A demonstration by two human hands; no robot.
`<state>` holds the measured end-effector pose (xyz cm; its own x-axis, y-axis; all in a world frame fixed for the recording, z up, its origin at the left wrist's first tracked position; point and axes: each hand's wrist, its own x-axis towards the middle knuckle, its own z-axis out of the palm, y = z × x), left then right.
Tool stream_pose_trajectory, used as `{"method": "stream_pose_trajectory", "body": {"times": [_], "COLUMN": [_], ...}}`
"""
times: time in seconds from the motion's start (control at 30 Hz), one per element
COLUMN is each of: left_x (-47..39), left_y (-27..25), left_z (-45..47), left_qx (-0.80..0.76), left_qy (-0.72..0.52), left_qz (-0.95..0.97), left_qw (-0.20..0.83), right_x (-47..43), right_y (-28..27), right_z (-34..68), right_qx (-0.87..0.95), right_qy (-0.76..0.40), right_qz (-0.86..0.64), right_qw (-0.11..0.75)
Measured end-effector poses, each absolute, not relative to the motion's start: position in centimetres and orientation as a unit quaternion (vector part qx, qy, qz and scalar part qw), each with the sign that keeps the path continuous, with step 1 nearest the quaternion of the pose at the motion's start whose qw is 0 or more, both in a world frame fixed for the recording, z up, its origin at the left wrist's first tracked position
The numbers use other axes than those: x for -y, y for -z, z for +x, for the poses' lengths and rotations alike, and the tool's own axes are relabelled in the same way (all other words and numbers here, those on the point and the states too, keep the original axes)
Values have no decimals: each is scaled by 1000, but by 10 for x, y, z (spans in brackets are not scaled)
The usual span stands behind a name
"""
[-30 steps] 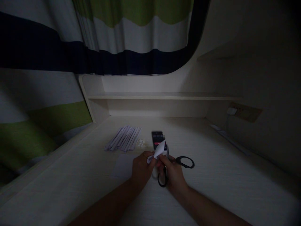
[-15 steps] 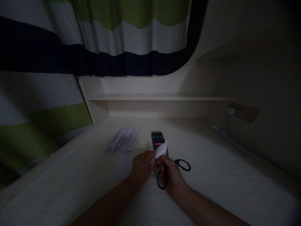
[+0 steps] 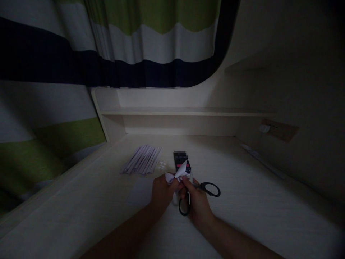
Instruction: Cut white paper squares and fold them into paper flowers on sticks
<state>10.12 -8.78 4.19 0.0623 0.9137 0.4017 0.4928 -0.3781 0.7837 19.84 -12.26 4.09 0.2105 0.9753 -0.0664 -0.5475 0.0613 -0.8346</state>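
A small white folded paper [image 3: 181,169] stands up between my fingertips, its flaps now spread to both sides. My left hand [image 3: 162,192] is closed on the paper's left side. My right hand [image 3: 198,201] pinches its lower right edge with the thumb and fingers. That same hand also keeps hold of a pair of black-handled scissors [image 3: 211,189]. Their two handle loops stick out on either side of the hand, spread apart. My fingers hide the scissors' pivot and part of the paper.
Many narrow paper strips [image 3: 142,160] lie in a pile at the left. Small white bits [image 3: 161,164] lie beside them. A flat paper sheet [image 3: 138,192] is partly under my left hand. Behind the paper lies a phone [image 3: 181,158]. A shelf [image 3: 175,113] runs along the back.
The paper has turned more upright, and a second flap now shows at its left. The scissors have tilted slightly in my right hand. Both hands stay in nearly the same place.
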Motion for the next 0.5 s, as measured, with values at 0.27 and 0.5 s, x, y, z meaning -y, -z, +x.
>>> {"method": "stream_pose_trajectory", "body": {"times": [0.27,0.5], "left_x": [48,18], "left_y": [-34,-33], "left_z": [74,39], "left_qx": [-583,-603], "left_qy": [-531,-614], "left_qz": [573,438], "left_qw": [224,262], "right_x": [119,108], "right_y": [-42,-35], "right_z": [213,224], "right_qx": [507,768], "right_qy": [-381,-113], "right_qz": [-481,-576], "right_qw": [605,256]}}
